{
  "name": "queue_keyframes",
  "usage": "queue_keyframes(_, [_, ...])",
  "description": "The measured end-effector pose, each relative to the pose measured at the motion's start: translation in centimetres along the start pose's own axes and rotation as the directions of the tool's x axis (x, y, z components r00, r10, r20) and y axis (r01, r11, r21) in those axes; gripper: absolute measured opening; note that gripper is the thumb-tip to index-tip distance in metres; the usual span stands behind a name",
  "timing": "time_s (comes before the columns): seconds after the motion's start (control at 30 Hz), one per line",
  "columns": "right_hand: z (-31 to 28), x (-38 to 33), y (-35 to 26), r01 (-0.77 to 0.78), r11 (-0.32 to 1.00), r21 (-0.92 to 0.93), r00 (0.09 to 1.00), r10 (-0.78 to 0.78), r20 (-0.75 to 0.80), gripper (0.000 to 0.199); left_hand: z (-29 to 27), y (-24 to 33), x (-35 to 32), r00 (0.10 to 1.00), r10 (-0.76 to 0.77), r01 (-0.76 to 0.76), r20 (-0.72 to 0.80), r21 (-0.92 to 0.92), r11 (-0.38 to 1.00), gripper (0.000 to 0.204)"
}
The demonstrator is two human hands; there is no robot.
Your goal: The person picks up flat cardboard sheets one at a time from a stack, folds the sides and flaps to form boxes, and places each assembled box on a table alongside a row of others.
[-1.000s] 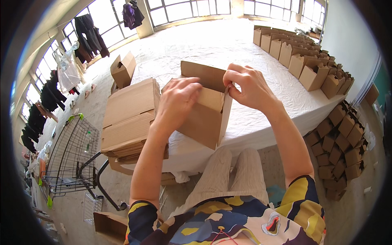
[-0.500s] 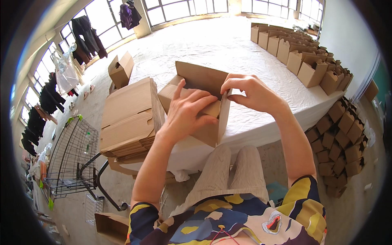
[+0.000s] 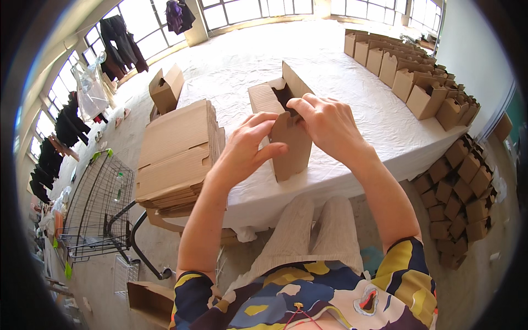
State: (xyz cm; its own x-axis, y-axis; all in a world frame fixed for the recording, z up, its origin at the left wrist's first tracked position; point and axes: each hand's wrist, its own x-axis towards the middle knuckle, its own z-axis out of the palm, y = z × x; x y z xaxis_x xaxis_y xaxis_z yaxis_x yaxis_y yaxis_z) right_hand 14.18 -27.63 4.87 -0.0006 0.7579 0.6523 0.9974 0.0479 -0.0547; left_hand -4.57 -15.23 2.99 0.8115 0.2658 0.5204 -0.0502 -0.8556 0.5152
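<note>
A partly folded brown cardboard box (image 3: 294,151) stands on the white-covered table in front of me, its far panel upright and its dark inside partly showing. My left hand (image 3: 246,148) grips its left near side, with fingers over the top edge and thumb against the near end. My right hand (image 3: 330,125) pinches the top of the near end, its fingertips bent down at the opening and partly hidden. Close to my left hand lies a stack of flat cardboard blanks (image 3: 173,157) on the table.
Rows of folded boxes (image 3: 410,82) stand at the table's far right, and a heap of boxes (image 3: 456,203) lies on the floor below. A single box (image 3: 166,89) is at the left edge. On the left floor stands a wire cart (image 3: 99,203); clothes (image 3: 118,47) hang by the windows.
The box has turned so its narrow end faces me, and its lid panel has swung to the right. My right hand has moved inward onto the near end; my left has shifted slightly.
</note>
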Motion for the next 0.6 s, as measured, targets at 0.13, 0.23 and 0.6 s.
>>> queue_keyframes(0.13, [-0.3, 0.6, 0.1, 0.079, 0.996, -0.034, 0.997, -0.079, 0.001, 0.029, 2.1, 0.0, 0.2, 0.962, -0.062, 0.080, -0.267, 0.055, 0.995, 0.028])
queue_keyframes(0.23, [-1.0, 1.0, 0.8, 0.122, 0.990, -0.071, 0.992, -0.123, -0.010, 0.031, 2.7, -0.2, 0.7, 0.948, -0.014, 0.040, -0.319, 0.075, 0.996, 0.023])
queue_keyframes(0.6, [0.0, 1.5, 2.2, 0.028, 0.999, -0.019, 0.998, -0.027, 0.058, 0.020, 4.3, 0.3, 1.6, 0.859, -0.192, 0.132, -0.475, -0.157, 0.979, 0.011])
